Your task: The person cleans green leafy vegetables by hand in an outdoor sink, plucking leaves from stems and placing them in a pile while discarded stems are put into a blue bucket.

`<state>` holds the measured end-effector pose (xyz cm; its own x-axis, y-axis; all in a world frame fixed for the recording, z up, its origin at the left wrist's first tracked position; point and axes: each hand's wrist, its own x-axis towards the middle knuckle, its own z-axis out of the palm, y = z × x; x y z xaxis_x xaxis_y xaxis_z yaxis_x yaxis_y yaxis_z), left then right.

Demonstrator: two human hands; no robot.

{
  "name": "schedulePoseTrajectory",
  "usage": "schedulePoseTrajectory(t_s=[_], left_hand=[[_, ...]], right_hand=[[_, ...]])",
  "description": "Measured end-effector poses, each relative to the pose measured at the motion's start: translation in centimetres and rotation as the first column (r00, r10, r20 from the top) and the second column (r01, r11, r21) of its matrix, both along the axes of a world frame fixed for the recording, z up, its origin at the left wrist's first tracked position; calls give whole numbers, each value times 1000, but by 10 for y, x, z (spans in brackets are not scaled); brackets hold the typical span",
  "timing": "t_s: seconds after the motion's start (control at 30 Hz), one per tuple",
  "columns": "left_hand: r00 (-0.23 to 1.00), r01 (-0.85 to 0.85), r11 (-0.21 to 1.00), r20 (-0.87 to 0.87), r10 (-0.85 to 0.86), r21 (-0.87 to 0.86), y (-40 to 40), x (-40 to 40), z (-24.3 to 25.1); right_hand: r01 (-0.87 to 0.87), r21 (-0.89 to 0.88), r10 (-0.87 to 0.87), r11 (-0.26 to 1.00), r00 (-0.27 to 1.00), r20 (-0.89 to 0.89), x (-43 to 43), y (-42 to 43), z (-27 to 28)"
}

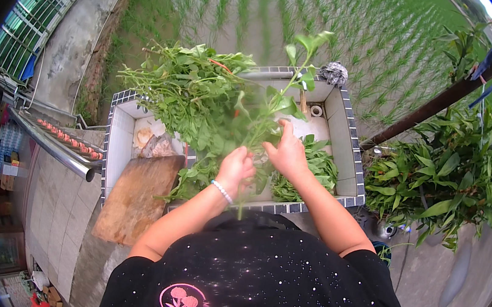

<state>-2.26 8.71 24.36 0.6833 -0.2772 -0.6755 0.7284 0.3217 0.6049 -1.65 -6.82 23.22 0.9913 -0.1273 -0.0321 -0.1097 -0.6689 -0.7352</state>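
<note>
My left hand, with a beaded bracelet at its wrist, is closed around a long leafy green stem that stands up over a tiled sink. Close to the same stem, on its right, my right hand has its thumb and index finger apart; whether it touches a leaf I cannot tell. A large heap of leafy stems lies across the sink's left and middle part, with a red-orange strip in it. Picked green leaves lie in the right basin, partly behind my right forearm.
The sink's dark-tiled rim surrounds the basins. A wooden board leans over its front left. A grey cloth sits on the back right corner. A steel rail stands left; a rusty pole and leafy bush stand right.
</note>
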Motion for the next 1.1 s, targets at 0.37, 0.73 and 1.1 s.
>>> schedulePoseTrajectory(t_s=[0.37,0.73,1.1], left_hand=[[999,20,993,-32,-24,-116,0,-11,11],[968,-161,981,213,135,111,24,20,-21],[717,-237,827,666,-205,510,31,39,-6]], right_hand=[[-154,-260,167,953,986,30,19,5,-4],[-682,-335,668,650,723,-177,-34,31,19],[-348,-107,362,931,859,363,13,15,40]])
